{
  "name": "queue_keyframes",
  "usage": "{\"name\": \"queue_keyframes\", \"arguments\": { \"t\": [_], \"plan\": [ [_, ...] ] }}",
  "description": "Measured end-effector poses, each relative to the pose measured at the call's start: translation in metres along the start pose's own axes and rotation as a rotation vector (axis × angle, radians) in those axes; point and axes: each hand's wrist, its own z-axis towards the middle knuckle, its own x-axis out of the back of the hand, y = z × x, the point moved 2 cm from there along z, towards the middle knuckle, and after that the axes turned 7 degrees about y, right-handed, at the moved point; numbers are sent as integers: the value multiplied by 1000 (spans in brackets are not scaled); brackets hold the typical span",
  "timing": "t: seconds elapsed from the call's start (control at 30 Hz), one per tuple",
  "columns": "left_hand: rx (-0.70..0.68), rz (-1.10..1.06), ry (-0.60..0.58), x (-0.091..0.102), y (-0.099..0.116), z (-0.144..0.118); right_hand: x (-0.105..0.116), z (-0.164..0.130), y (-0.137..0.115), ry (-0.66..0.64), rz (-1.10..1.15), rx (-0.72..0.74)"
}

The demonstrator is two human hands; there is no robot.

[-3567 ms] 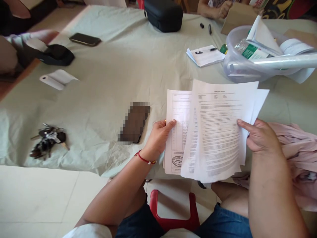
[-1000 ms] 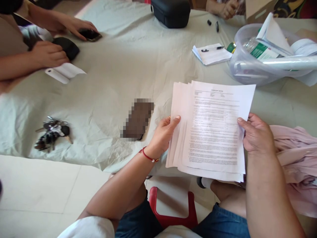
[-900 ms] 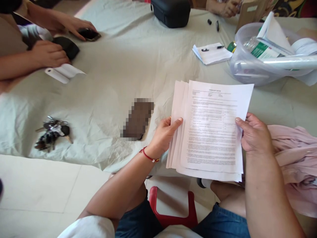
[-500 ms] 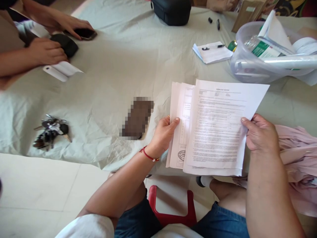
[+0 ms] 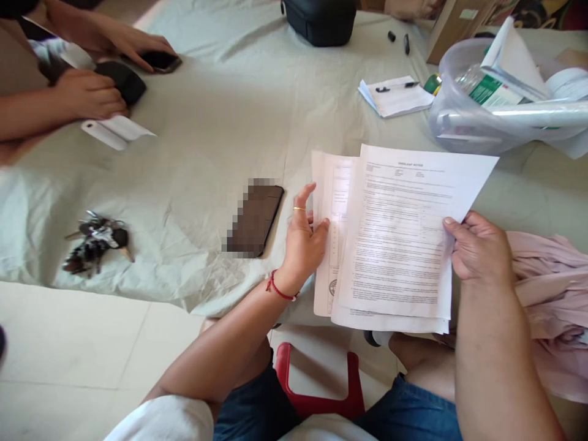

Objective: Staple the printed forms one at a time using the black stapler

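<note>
We are holding the papers, our right hand pinching their right edge and our left hand, near the dark phone, gripping their left edge

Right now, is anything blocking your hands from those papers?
Nothing I can see: the right hand grips the papers at the right edge, and the left hand touches their left edge. The dark phone lies left of both hands.

Table covered with creased grey-green cloth. Dark phone laid on cloth. Keys laid left of phone; black case placed beyond phone; stacked papers and translucent tub set beyond phone, to its right.
</note>
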Motion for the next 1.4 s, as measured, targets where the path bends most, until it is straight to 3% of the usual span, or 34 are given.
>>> {"name": "queue_keyframes", "arguments": {
  "t": [0.13,0.23,0.53,0.73,0.87,1.4],
  "plan": [
    [-121,204,-24,2,-1,2,0,1,0,14,12,12],
    [-111,325,-72,-1,-5,4,1,2,1,18,7,15],
    [46,56,-144,-9,-1,0,-5,-3,8,-53,-4,47],
    [30,74,-37,-6,-6,6,-6,-7,8,-116,-30,9],
    [121,-8,-60,-5,-6,5,-2,-3,9,-146,-103,-23],
    [79,-128,-108,-3,-7,5,18,12,-12,90,6,39]
  ]
}}
